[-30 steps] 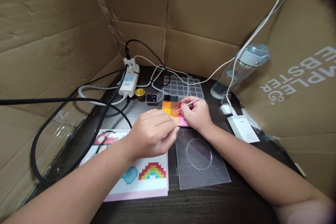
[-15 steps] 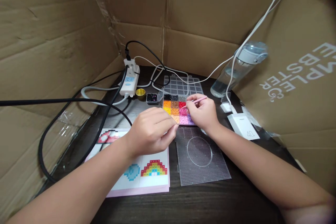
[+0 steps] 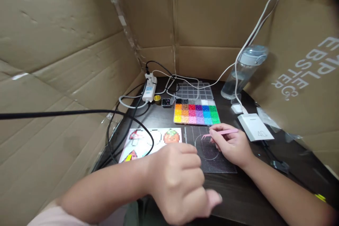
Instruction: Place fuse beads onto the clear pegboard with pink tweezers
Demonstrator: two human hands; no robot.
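My right hand (image 3: 231,143) pinches pink tweezers (image 3: 225,132), whose tips are over the upper part of a clear pegboard (image 3: 225,168) with a circle marked on it. Nearer to me, my left hand (image 3: 178,183) is curled into a loose fist above the table's front, thumb sticking out to the right. Its palm is turned away from view. Behind the pegboard lies an open bead box (image 3: 196,124), its compartments full of beads in many colours. A sheet of pixel patterns (image 3: 155,144), with a mushroom and an orange fruit among them, is partly covered by my left hand and forearm.
At the back left are a power strip (image 3: 149,88), a small yellow cup (image 3: 157,99) and a little box of black beads (image 3: 166,103). A black cable (image 3: 79,113) crosses the left side. On the right stand a water bottle (image 3: 239,77) and a white charger box (image 3: 255,127).
My right hand has brought the tweezers from the bead box to over the pegboard. My left hand has drawn back toward me, away from the box. The camera view has shifted.
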